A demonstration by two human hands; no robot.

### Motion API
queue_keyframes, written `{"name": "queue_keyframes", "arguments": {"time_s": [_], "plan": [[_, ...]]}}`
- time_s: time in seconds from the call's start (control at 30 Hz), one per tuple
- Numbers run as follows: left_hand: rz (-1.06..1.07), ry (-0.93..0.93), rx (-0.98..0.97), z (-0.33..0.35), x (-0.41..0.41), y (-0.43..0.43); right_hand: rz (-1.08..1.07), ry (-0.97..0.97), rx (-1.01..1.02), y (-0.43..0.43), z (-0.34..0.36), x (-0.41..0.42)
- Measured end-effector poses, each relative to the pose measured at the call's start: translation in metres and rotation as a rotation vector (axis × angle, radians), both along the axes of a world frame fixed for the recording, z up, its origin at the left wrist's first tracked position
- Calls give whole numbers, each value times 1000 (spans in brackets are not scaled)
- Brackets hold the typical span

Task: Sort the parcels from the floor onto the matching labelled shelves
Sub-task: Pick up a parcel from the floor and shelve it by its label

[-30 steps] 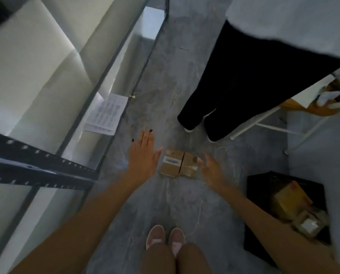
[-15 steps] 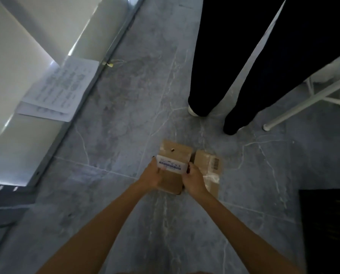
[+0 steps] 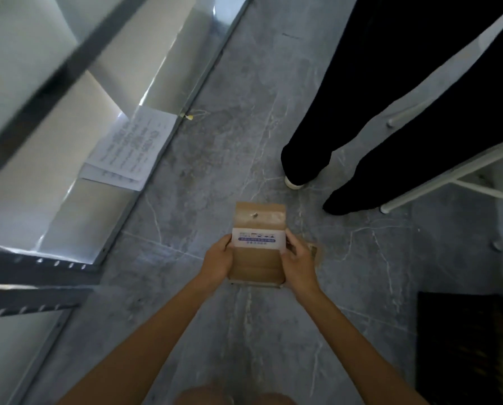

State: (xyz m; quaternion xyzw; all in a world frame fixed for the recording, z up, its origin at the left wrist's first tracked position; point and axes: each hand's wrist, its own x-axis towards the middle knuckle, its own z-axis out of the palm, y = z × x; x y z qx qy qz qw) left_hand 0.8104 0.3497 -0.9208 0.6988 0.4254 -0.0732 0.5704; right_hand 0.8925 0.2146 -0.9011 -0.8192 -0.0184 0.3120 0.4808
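Grey marbled floor tiles [image 3: 215, 176] fill the middle of the frame, with the pale metal shelving unit [image 3: 69, 182] running down the left side and a printed white sheet of paper [image 3: 133, 147] lying on its lowest shelf at centre left. You have the flat brown cardboard parcel [image 3: 257, 258] between both hands at lower centre: your left hand [image 3: 216, 261] clasps its left edge and your right hand [image 3: 298, 264] its right edge, each grip closed on the cardboard. A second ago both hands were open and reaching toward two parcels side by side on the floor; half a second ago they had closed on the left one; now it sits higher and squarer to you, its white printed label with a blue band [image 3: 258, 238] turned up, though the text is too blurred to read. The second brown parcel [image 3: 313, 249] shows only as a sliver behind your right hand and looks to be on the floor yet. So the pick-up appears done, and what likely follows is reading that label and finding the matching shelf. Someone's black trouser legs [image 3: 390, 121] stand close at upper right, so mind them as you rise.
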Motion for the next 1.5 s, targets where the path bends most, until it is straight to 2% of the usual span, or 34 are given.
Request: {"name": "queue_keyframes", "arguments": {"time_s": [0.17, 0.33, 0.57, 0.73, 0.87, 1.03, 1.27, 1.5], "plan": [[-4, -84, 64, 159, -17, -5, 55, 8, 98, -18, 149, -20], [3, -150, 111, 347, -23, 3, 106, -26, 188, -14, 331, -24], [-11, -284, 244, 605, -28, 44, 232, -217, 270, 14, 599, -17], [32, -439, 280, 738, -39, 66, 290, -387, 365, 25, 729, -22], [97, -569, 306, 807, -56, 74, 322, -503, 480, 32, 797, -31], [169, -699, 296, 860, -91, 73, 400, -579, 606, 41, 843, -51], [323, -789, 207, 886, -144, 62, 506, -587, 674, 49, 866, -85], [493, -828, 266, 898, -212, 47, 602, -532, 752, 63, 881, -132]]}}
